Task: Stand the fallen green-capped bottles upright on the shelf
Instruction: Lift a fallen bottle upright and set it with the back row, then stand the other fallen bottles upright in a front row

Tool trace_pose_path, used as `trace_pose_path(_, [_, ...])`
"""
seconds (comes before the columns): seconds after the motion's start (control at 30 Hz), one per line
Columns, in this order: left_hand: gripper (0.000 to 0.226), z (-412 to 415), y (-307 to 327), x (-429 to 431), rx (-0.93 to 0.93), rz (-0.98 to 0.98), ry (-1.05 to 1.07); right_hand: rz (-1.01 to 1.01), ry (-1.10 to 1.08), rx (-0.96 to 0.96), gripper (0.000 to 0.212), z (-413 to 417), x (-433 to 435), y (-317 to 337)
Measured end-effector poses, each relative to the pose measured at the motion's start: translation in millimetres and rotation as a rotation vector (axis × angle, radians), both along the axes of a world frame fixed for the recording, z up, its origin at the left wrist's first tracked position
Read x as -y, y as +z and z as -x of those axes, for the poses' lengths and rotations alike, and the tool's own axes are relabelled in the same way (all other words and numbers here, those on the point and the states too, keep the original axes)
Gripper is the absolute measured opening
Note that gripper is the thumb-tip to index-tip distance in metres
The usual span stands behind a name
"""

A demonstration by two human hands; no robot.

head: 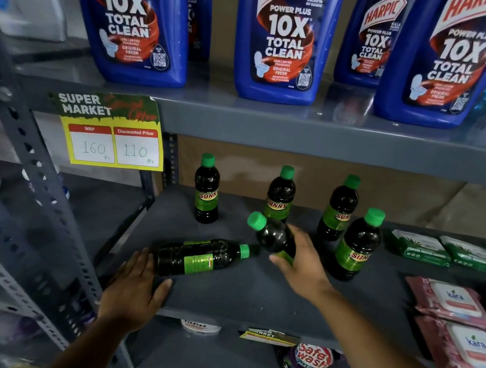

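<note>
A grey metal shelf (253, 299) fills the middle of the frame, with brown board behind it. Four green-capped bottles stand upright toward the back. The right hand (306, 264) has its grip closed around a tilted bottle (275, 236), cap pointing to the upper left. A fallen bottle (198, 258) lies on its side at centre left; the left hand (134, 289) is open, fingers touching its base. Blue cleaner bottles (284, 38) line the upper shelf, a yellow price tag (111, 140) hangs at upper left, and wipe packs (455, 320) sit at right.
</note>
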State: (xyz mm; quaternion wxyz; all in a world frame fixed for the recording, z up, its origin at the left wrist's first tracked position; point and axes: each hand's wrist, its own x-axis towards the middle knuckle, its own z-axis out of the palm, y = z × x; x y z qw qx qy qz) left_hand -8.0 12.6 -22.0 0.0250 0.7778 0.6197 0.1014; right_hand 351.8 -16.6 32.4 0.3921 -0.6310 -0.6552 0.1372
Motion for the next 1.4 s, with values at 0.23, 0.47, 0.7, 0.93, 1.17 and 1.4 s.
trace_pose_path(0.23, [0.091,0,-3,-1,-0.008,0.005,0.003,0.010,-0.094,-0.345,0.067,9,0,-13])
trace_pose_path(0.47, [0.089,0,-7,-5,-0.010,0.011,0.015,-0.030,-0.174,-0.206,0.094,15,1,-16])
trace_pose_path(0.7, [0.092,2,-10,-6,0.009,0.020,0.009,-0.007,-0.296,-0.367,0.085,22,-4,-18])
trace_pose_path(0.93, [0.091,2,-13,-8,0.013,0.028,0.011,0.044,-0.260,-0.400,0.092,20,-7,-10])
trace_pose_path(1.17, [0.090,3,-15,-8,0.005,0.021,0.017,0.094,-0.275,-0.376,0.101,20,-8,-18])
trace_pose_path(1.4, [0.089,2,-13,-7,0.004,0.028,0.015,0.013,-0.363,-0.277,0.104,27,0,-16])
